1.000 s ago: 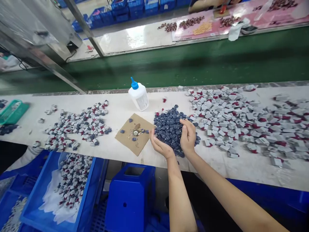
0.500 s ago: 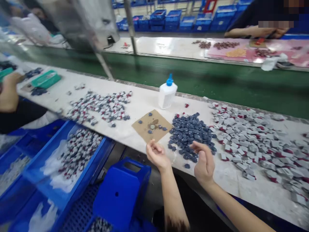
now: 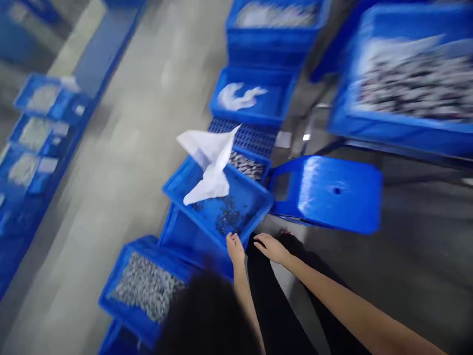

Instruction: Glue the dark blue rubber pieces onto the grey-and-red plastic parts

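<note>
A person's bare left hand [image 3: 235, 246] reaches to the near corner of a shallow blue plastic tray [image 3: 244, 195], fingers bent close to a scatter of small dark pieces [image 3: 228, 217]; blur hides whether it grips the rim or any piece. The bare right hand [image 3: 272, 248], apart from the left, hangs loosely spread over black trousers [image 3: 268, 296], nothing visible in it. The tray sits askew above another blue plastic bin [image 3: 185, 236], just beside a blue plastic stool [image 3: 342, 192], a crumpled white sheet [image 3: 214, 180] across its far end. The tray looks stiff and, so sparsely filled, probably light, best taken by opposite rims. The pieces seem hard and apt to slide, easiest scooped with cupped fingers; the sheet, flimsy, suits a pinch.
</note>
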Demonstrator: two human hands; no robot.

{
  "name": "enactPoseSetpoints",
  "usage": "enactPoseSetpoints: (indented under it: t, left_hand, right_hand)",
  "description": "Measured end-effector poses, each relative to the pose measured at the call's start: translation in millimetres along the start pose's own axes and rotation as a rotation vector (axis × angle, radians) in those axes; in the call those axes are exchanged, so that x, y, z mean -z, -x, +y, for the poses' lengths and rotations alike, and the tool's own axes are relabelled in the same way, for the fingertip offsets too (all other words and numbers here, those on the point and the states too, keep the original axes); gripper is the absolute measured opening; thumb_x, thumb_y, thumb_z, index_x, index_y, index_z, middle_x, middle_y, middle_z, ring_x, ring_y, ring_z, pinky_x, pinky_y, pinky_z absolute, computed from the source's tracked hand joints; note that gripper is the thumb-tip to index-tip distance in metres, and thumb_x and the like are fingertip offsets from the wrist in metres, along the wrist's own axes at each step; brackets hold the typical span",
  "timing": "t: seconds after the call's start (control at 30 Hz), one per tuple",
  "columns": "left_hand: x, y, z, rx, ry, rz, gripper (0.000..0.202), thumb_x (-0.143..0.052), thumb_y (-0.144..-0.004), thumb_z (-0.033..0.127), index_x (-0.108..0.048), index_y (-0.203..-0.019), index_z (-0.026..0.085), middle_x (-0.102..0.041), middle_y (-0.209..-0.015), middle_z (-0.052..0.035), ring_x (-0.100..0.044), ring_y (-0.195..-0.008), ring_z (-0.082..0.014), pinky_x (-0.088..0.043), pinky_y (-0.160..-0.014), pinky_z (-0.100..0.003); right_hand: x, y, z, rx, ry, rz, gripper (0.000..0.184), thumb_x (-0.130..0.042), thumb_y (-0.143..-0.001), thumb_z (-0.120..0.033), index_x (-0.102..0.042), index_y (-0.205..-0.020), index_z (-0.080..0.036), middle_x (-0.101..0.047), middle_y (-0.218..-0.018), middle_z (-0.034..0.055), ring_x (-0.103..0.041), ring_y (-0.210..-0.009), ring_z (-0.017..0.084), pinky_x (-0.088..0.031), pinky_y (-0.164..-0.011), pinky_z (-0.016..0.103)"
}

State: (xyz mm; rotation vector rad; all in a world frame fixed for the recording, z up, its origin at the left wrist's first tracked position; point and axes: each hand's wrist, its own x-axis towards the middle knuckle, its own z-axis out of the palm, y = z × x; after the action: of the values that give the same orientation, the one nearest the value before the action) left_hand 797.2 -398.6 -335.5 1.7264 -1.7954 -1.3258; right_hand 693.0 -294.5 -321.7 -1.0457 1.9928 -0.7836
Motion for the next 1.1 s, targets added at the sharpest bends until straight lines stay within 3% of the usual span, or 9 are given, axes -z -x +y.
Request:
enactPoseSetpoints:
  t: [0.17, 0.27, 0.37, 0.47, 0.6, 0.73, 0.83, 0.97, 1.1]
  left_hand:
    - [-2.6, -84, -127, 0.12, -0.271, 0.083, 0.042, -0.058, -0.085, 0.034, -0.054, -0.123, 0.016, -0.05, -0.134, -0.0145, -0.046, -0.124, -0.0293, -0.039, -0.101, -0.052]
    - [-25.2, -145, -175, 0.043, -0.349, 0.055, 0.047, -0.056, -0.084, 0.034, -0.052, -0.129, 0.021, -0.037, -0.148, -0.0121, -0.023, -0.14, -0.0306, -0.024, -0.112, -0.049]
    - [-48.0, -188, -210, 0.011, -0.371, 0.013, 0.037, -0.05, -0.087, 0.037, -0.059, -0.121, 0.025, -0.047, -0.14, -0.0096, -0.029, -0.137, -0.029, -0.024, -0.112, -0.048]
    - [-64.5, -185, -226, 0.043, -0.362, -0.032, 0.031, -0.042, -0.091, 0.034, -0.066, -0.105, 0.021, -0.061, -0.117, -0.0134, -0.048, -0.121, -0.0283, -0.035, -0.104, -0.047]
    - [-70.8, -132, -220, 0.094, -0.331, -0.088, 0.02, -0.051, -0.085, 0.025, -0.069, -0.091, 0.02, -0.066, -0.102, -0.0116, -0.058, -0.104, -0.0263, -0.043, -0.096, -0.043]
    - [-66.7, -103, -211, 0.264, -0.321, 0.032, 0.035, -0.051, -0.086, 0.022, -0.058, -0.119, 0.015, -0.047, -0.135, -0.0176, -0.041, -0.127, -0.0323, -0.033, -0.104, -0.053]
    - [-73.7, -109, -212, 0.445, -0.286, 0.08, 0.037, -0.053, -0.088, 0.03, -0.054, -0.122, 0.015, -0.05, -0.13, -0.015, -0.048, -0.119, -0.0293, -0.04, -0.097, -0.053]
    - [-102.5, -119, -212, 0.624, -0.172, 0.037, 0.03, -0.052, -0.089, 0.038, -0.059, -0.11, 0.017, -0.061, -0.11, -0.0079, -0.06, -0.096, -0.0196, -0.05, -0.084, -0.041]
    - [-124.0, -119, -202, 0.679, -0.033, 0.031, 0.028, -0.052, -0.09, 0.036, -0.06, -0.107, 0.016, -0.062, -0.107, -0.0077, -0.061, -0.091, -0.0177, -0.052, -0.08, -0.039]
  right_hand:
    - [-113, -152, 82, 0.195, 0.171, -0.249, 0.035, -0.053, -0.091, -0.037, -0.054, -0.12, -0.018, -0.048, -0.132, 0.0106, -0.046, -0.12, 0.025, -0.037, -0.102, 0.051]
    - [-154, -253, 126, 0.321, 0.209, -0.303, 0.049, -0.054, -0.089, -0.041, -0.047, -0.132, -0.018, -0.03, -0.148, 0.0129, -0.024, -0.136, 0.032, -0.018, -0.111, 0.057]
    - [-181, -311, 156, 0.439, 0.205, -0.4, 0.061, -0.055, -0.086, -0.046, -0.041, -0.14, -0.02, -0.023, -0.152, 0.0109, -0.016, -0.139, 0.031, -0.007, -0.114, 0.052]
    - [-192, -303, 165, 0.523, 0.18, -0.569, 0.057, -0.054, -0.084, -0.049, -0.049, -0.134, -0.023, -0.038, -0.145, 0.007, -0.029, -0.135, 0.027, -0.018, -0.113, 0.047]
    - [-172, -250, 164, 0.493, 0.183, -0.752, 0.039, -0.061, -0.078, -0.051, -0.067, -0.11, -0.029, -0.062, -0.119, 0.0019, -0.052, -0.114, 0.021, -0.037, -0.103, 0.038]
    - [-134, -238, 169, 0.197, 0.303, -0.539, 0.037, -0.052, -0.087, -0.046, -0.063, -0.114, -0.023, -0.053, -0.13, 0.0098, -0.042, -0.124, 0.028, -0.026, -0.107, 0.051]
    - [-125, -240, 176, -0.144, 0.394, -0.328, 0.036, -0.045, -0.093, -0.039, -0.057, -0.117, -0.014, -0.05, -0.128, 0.015, -0.043, -0.121, 0.028, -0.03, -0.103, 0.055]
    - [-152, -219, 172, -0.472, 0.329, -0.32, 0.03, -0.053, -0.09, -0.04, -0.059, -0.106, -0.015, -0.058, -0.113, 0.0083, -0.055, -0.104, 0.02, -0.045, -0.092, 0.044]
    - [-194, -192, 148, -0.639, 0.024, -0.331, 0.029, -0.053, -0.091, -0.038, -0.059, -0.108, -0.015, -0.059, -0.111, 0.0077, -0.057, -0.099, 0.019, -0.049, -0.087, 0.041]
